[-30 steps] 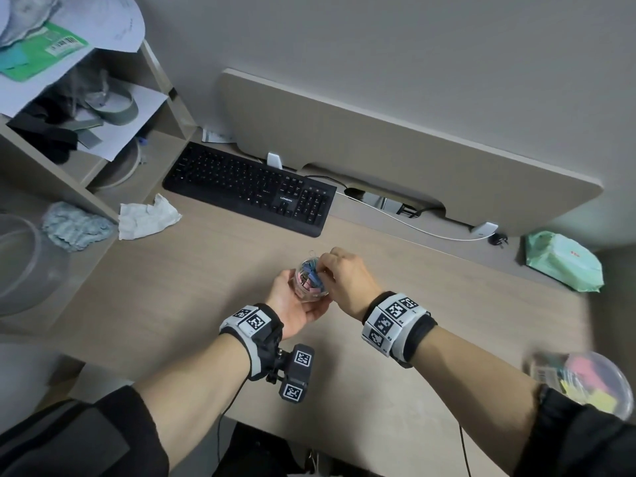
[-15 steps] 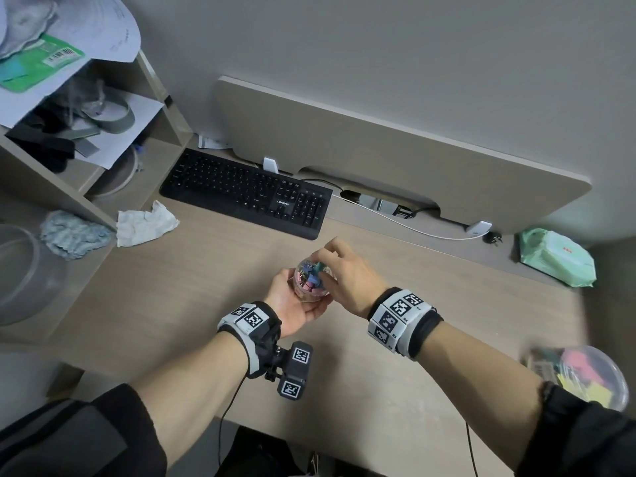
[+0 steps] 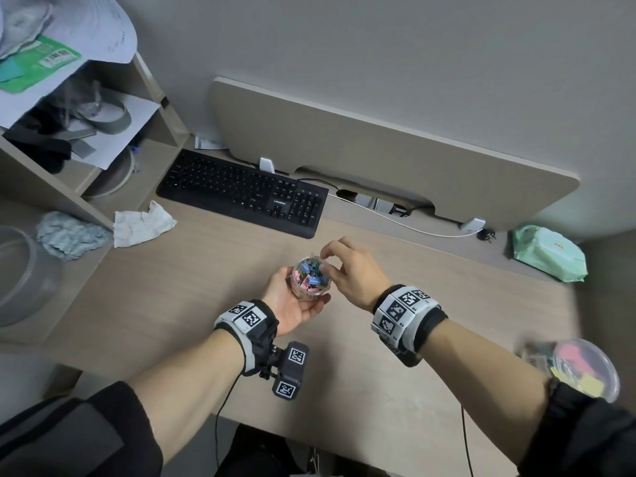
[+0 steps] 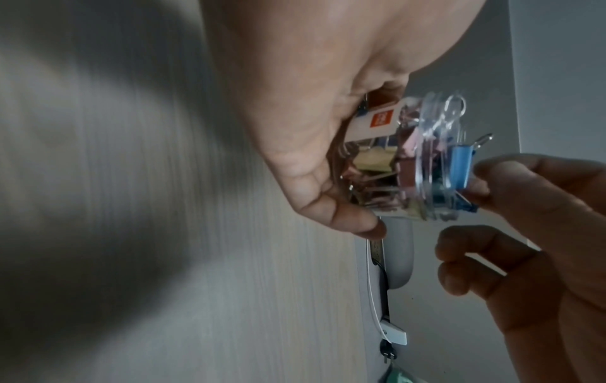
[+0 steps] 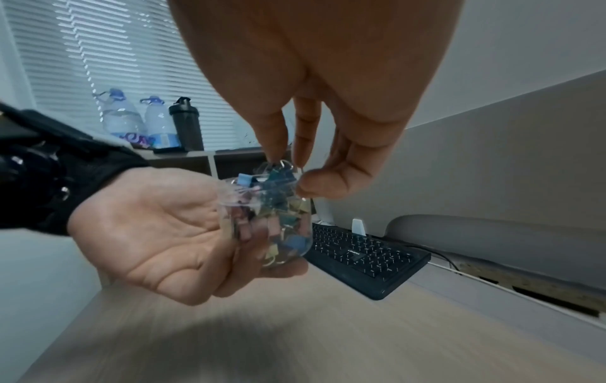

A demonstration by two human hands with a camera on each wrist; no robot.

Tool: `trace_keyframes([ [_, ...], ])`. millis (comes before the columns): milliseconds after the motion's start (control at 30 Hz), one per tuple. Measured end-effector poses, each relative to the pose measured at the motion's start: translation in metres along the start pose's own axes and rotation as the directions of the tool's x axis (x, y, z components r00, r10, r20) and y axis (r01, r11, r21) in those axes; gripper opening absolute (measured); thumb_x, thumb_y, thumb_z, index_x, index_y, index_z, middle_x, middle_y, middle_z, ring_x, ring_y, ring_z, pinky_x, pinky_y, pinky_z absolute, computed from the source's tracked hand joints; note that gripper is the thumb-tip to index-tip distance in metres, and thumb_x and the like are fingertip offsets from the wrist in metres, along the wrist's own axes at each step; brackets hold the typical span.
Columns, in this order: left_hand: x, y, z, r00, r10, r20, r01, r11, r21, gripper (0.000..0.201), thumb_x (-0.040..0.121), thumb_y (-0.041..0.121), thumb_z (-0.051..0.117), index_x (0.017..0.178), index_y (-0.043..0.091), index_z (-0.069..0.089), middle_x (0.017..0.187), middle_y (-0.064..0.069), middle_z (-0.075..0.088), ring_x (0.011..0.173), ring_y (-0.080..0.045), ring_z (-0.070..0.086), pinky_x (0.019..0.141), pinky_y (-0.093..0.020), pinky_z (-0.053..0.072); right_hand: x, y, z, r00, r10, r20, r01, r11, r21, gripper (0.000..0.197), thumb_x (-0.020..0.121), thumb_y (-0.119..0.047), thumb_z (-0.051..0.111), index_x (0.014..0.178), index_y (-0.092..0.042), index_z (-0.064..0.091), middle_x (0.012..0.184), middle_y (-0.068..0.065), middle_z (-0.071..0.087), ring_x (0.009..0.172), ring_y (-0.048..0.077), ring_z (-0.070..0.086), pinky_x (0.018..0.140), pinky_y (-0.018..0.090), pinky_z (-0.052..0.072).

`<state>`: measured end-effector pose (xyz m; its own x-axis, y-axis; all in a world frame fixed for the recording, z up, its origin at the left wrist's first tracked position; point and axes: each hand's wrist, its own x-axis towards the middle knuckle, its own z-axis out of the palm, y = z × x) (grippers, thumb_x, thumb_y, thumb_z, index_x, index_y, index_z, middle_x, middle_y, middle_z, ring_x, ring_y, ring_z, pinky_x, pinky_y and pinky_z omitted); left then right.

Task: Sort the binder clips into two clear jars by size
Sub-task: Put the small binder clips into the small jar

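Two hands on jar point(image 3: 311, 279): left point(image 3: 295, 302) cupping it, right point(image 3: 351, 270) pinching blue clip point(image 4: 461, 165), plain from left wrist.

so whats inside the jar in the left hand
The jar in the left hand holds blue, pink and yellow binder clips. The right hand pinches one at the mouth. Palm and fingers hide the far side.

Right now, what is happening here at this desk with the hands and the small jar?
A person is sorting binder clips. The left hand grips a small clear plastic jar full of small pastel binder clips, raised off the light wooden desk. The right hand pinches a blue binder clip at the jar's open mouth. A second, wider clear jar holding bigger pink and yellow clips stands at the desk's right edge.
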<state>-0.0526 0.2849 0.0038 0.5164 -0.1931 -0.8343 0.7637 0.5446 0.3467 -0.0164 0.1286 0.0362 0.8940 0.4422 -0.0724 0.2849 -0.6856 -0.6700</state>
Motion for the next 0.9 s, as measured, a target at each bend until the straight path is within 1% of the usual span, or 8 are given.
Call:
trace_keyframes([
  [100,-0.002,0.0,0.005,1.0,0.002,0.01,-0.002,1.0,0.018,0.054,0.103,0.04,0.028,0.102,0.005,0.069,0.087,-0.016,0.072,0.079,-0.029,0.068,0.068,-0.033,0.053,-0.001,0.0,0.001,0.997,-0.017,0.076,0.018,1.0,-0.022,0.022,0.09,-0.019,0.062,0.112,-0.018,0.058,0.113,0.004,0.053,0.085,0.023,0.056,0.078,0.036,0.05],
  [167,-0.003,0.0,0.008,1.0,0.005,0.014,-0.006,1.0,0.026,0.053,0.102,0.04,0.029,0.098,0.005,0.069,0.084,-0.015,0.072,0.078,-0.029,0.068,0.07,-0.034,0.053,-0.003,0.0,0.003,0.997,-0.022,0.072,0.023,1.0,-0.017,0.022,0.089,-0.018,0.062,0.111,-0.018,0.058,0.112,0.004,0.053,0.091,0.025,0.057,0.08,0.039,0.051],
  [367,-0.002,-0.001,0.004,1.0,-0.004,-0.01,0.004,0.999,0.04,0.052,0.101,0.04,0.03,0.103,0.005,0.069,0.093,-0.017,0.072,0.082,-0.031,0.068,0.072,-0.034,0.053,-0.006,0.003,-0.001,0.997,-0.061,0.052,0.064,0.997,-0.05,0.009,0.087,-0.011,0.06,0.095,-0.01,0.064,0.107,0.007,0.057,0.08,0.013,0.047,0.077,0.036,0.049],
  [433,-0.002,-0.002,0.004,1.0,0.003,-0.012,-0.003,0.999,0.04,0.052,0.101,0.04,0.031,0.104,0.005,0.069,0.092,-0.017,0.073,0.083,-0.031,0.068,0.072,-0.034,0.053,-0.005,0.002,-0.002,0.998,-0.05,0.032,0.052,0.998,-0.047,0.007,0.089,-0.016,0.061,0.093,-0.011,0.065,0.106,0.006,0.058,0.077,0.012,0.046,0.076,0.033,0.048],
  [533,-0.003,-0.004,0.005,1.0,0.007,-0.001,-0.007,0.999,0.042,0.051,0.1,0.039,0.032,0.108,0.006,0.07,0.094,-0.016,0.073,0.082,-0.031,0.069,0.072,-0.034,0.054,-0.004,-0.002,-0.003,1.0,-0.004,-0.019,0.004,1.0,-0.029,0.014,0.09,-0.027,0.064,0.093,-0.013,0.062,0.101,0.002,0.058,0.071,0.012,0.047,0.07,0.025,0.04],
  [567,-0.004,-0.004,0.006,1.0,0.008,0.003,-0.009,0.999,0.043,0.051,0.1,0.039,0.032,0.108,0.006,0.07,0.093,-0.016,0.073,0.082,-0.03,0.069,0.072,-0.034,0.054,-0.004,-0.004,-0.003,1.0,0.004,-0.019,-0.004,0.999,-0.031,0.016,0.09,-0.028,0.064,0.093,-0.013,0.061,0.1,0.001,0.057,0.071,0.013,0.048,0.069,0.025,0.039],
  [700,-0.005,-0.006,0.008,1.0,0.015,0.016,-0.016,0.999,0.041,0.051,0.101,0.039,0.031,0.103,0.007,0.07,0.088,-0.015,0.073,0.081,-0.03,0.068,0.073,-0.035,0.054,-0.005,-0.009,-0.002,1.0,0.024,0.009,-0.023,0.995,-0.094,0.012,0.089,-0.022,0.063,0.092,-0.011,0.061,0.101,0.005,0.057,0.079,0.018,0.051,0.074,0.036,0.048],
  [900,-0.007,-0.005,0.007,1.0,0.024,0.017,-0.025,0.999,0.044,0.05,0.1,0.039,0.031,0.102,0.008,0.07,0.09,-0.014,0.072,0.08,-0.03,0.069,0.072,-0.034,0.054,-0.007,-0.009,-0.002,1.0,0.011,0.022,-0.009,0.994,-0.106,0.009,0.086,-0.02,0.061,0.091,-0.013,0.061,0.103,0.005,0.058,0.083,0.024,0.057,0.077,0.039,0.05],
])
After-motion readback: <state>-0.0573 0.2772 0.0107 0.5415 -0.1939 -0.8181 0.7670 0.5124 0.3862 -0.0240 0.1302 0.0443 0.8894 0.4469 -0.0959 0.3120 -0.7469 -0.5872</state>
